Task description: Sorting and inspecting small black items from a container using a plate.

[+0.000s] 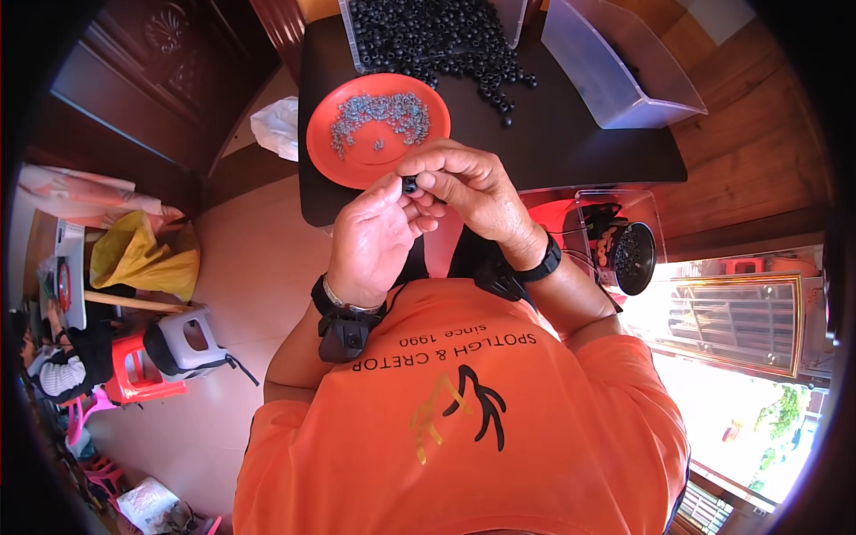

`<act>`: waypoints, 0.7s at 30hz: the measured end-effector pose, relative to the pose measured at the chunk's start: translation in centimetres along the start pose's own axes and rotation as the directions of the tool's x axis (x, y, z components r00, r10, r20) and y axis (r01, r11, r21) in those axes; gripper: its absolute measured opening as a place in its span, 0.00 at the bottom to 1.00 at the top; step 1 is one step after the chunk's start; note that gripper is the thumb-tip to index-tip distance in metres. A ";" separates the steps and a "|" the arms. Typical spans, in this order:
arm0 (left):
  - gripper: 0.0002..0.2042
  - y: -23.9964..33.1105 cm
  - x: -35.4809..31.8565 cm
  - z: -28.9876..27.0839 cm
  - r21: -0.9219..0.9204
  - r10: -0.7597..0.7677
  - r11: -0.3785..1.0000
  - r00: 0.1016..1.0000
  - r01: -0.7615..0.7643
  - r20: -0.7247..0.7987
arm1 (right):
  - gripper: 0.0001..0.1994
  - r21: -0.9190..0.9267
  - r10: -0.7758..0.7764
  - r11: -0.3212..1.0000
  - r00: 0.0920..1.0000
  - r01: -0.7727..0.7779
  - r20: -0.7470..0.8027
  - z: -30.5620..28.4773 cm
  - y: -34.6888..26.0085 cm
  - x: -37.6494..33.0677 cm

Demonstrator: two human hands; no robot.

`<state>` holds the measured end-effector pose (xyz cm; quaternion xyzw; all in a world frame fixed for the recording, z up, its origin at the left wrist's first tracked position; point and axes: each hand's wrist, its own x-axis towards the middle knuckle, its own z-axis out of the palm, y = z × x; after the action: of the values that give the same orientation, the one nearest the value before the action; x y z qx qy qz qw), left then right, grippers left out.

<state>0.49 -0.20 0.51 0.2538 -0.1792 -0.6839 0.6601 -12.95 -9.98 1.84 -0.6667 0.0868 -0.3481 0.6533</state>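
In front of my chest, at the table's near edge, both hands meet around a small round black plastic piece (409,184). My left hand (364,239), palm turned up, has its thumb and fingers closed about it. My right hand (473,189) comes over from the other side, thumb and index finger pinched at the same piece. Just beyond them lies an orange-red plate (325,147) with many tiny silvery metal parts (385,109) on it. Farther off, loose black pieces (432,40) of similar look spill from a clear plastic bin (358,36) onto the dark table (553,152).
Another clear bin (615,80) stands at the table's right. Below the right edge, a clear box (662,209) holds a black bowl (644,278) with small parts. A white bag (276,127) sits left of the table; stools (192,339) and a yellow cloth (143,254) are farther left.
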 end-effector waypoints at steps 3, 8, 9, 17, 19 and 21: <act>0.14 -0.1 0.1 0.0 -0.052 -0.037 0.998 0.999 0.037 -0.002 | 0.08 0.051 0.044 0.998 0.998 -0.042 -0.052 0.2 0.2 -0.5; 0.14 -0.2 0.1 -0.1 -0.031 -0.041 0.999 0.999 0.041 0.014 | 0.08 0.084 0.057 0.995 0.998 -0.054 -0.031 -0.2 0.5 -0.5; 0.14 -0.2 0.1 -0.1 -0.032 -0.041 0.999 0.999 0.041 0.014 | 0.09 0.085 0.044 0.996 0.999 -0.042 -0.021 -0.3 0.6 -0.5; 0.12 -0.6 0.1 0.0 -0.129 -0.008 0.992 0.999 0.004 -0.033 | 0.14 -0.048 -0.033 0.998 0.998 0.031 -0.045 0.5 0.2 -1.2; 0.11 -0.6 0.1 0.6 -0.117 -0.004 0.993 0.999 -0.001 -0.040 | 0.16 -0.173 -0.094 0.981 0.995 0.086 -0.038 0.5 0.3 -1.2; 0.11 -0.6 0.1 0.8 -0.105 -0.001 0.994 0.999 -0.004 -0.048 | 0.18 -0.367 -0.190 0.917 0.980 0.156 -0.059 0.4 0.8 -1.3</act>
<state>-0.43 -0.37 0.82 0.2349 -0.1274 -0.6854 0.6773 -13.38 -8.98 0.70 -0.7633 0.1202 -0.4132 0.4818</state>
